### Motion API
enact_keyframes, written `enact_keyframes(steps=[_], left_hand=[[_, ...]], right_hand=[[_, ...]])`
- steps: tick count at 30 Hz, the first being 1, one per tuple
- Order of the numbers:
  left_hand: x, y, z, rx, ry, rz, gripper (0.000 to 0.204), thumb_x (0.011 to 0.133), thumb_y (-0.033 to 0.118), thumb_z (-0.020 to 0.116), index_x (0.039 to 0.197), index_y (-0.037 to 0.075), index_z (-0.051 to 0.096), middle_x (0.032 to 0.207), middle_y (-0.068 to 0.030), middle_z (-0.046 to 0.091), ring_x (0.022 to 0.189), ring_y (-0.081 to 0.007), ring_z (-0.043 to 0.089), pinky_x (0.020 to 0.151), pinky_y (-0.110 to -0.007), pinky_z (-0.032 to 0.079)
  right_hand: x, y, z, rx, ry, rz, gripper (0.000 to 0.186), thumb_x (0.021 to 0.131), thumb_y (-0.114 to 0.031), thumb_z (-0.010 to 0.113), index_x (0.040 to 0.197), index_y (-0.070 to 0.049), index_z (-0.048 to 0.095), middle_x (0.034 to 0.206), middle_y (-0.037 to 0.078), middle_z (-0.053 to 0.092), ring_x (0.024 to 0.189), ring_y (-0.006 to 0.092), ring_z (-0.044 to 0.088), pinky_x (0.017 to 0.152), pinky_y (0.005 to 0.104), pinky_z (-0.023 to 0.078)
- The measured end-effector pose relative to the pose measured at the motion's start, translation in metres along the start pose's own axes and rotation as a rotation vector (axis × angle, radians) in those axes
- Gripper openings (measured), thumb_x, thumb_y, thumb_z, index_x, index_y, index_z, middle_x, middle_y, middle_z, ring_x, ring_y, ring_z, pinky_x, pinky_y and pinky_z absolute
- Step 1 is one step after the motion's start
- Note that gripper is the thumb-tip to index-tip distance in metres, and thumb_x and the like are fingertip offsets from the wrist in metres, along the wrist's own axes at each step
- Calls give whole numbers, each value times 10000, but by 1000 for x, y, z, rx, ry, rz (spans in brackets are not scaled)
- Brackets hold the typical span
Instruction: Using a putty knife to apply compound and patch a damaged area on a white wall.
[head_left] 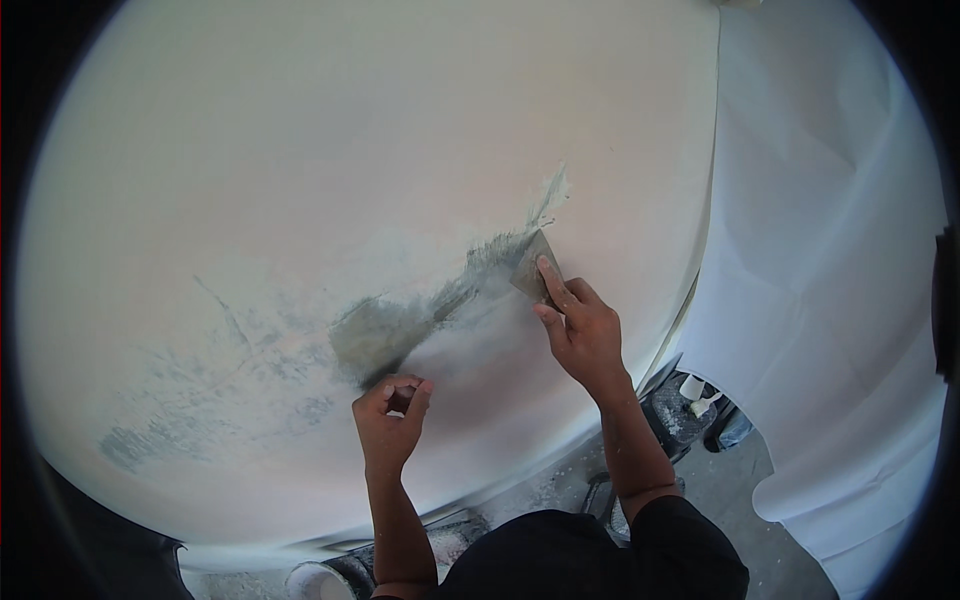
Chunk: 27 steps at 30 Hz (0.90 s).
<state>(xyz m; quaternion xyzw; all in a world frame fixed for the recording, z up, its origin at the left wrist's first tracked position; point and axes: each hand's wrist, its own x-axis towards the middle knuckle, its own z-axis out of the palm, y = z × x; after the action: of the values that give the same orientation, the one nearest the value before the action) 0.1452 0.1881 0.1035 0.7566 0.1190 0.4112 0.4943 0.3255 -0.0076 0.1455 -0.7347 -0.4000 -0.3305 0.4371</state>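
Note:
A large, curved, pale surface fills most of the view, with grey putty smears running across its lower half. My right hand grips a small, square, grey-brown putty spreader, index finger stretched along its face. The spreader's edge lies on or very near the upper right end of the smear. Lower down, my left hand is closed with its fingers curled. Just beyond those fingers is a broad putty knife, its wide blade coated grey and its handle mostly hidden by the hand.
White sheeting hangs along the right side. Below the pale surface's lower edge, a white bucket stands on the grey floor. A dark stand at lower right carries a white cup and a small brush.

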Motion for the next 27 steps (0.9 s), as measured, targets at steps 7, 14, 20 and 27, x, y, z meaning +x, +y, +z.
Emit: enact_keyframes(steps=[7,14,20,27], left_hand=[[4,-5,10,-32,-5,-109,84,861,45,741,855,-6,676,648,-52,661,571,-98,647,528,-220,506],[6,1,15,-32,47,-142,78,870,28,725,857,-25,670,623,-62,647,542,-107,639,481,-230,506],[8,1,16,-28,82,-166,69,862,11,727,857,-29,671,612,-72,643,526,-115,635,471,-232,506],[6,1,16,-34,83,-173,60,858,1,728,843,-26,678,615,-75,644,516,-121,633,468,-232,504]], right_hand=[[3,10,16,-162,-11,-6,576,915,-435,644,1436,-221,523,690,59,562,503,224,524,494,327,459],[11,9,23,-168,70,-22,646,869,-511,670,1449,-279,504,598,34,506,431,182,495,415,310,427],[12,13,21,-101,58,-51,667,866,-490,689,1457,-250,494,555,39,484,422,195,498,410,316,424],[7,4,8,-101,-106,-8,701,834,-392,752,1454,-194,490,629,81,572,489,242,556,460,336,456]])
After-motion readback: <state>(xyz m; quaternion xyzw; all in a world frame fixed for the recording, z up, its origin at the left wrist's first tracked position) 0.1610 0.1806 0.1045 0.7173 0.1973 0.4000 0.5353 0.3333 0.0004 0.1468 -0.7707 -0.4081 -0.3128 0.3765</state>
